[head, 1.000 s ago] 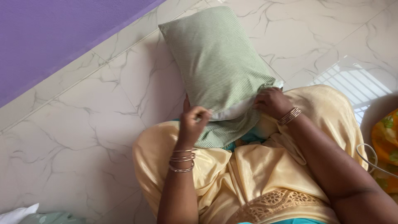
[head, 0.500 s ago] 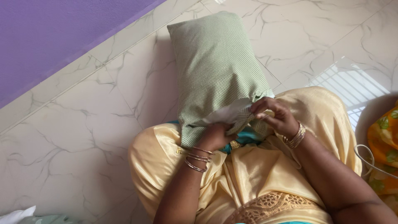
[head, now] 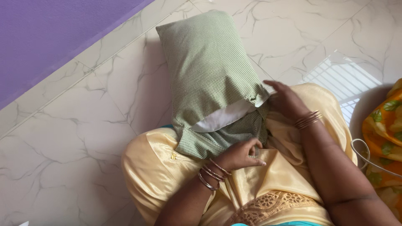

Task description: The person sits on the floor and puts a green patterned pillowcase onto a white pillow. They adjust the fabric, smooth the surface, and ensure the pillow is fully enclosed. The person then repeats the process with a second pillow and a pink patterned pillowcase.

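A pillow in a green checked cover leans from my lap out onto the marble floor. A strip of the white pillow shows at the cover's open end. My left hand pinches the lower hem of the cover near my lap. Fingers spread, my right hand rests flat against the right edge of the cover's opening and grips nothing. Both wrists wear metal bangles. Cream-yellow cloth covers my lap.
White marble floor tiles surround me. A purple wall runs along the upper left. An orange cloth with green leaves lies at the right edge beside a thin white cable.
My left hand has dropped from the cover's opening down to its lower hem. My right hand let go of the opening's edge and spread flat. More of the cover now hides the white pillow.
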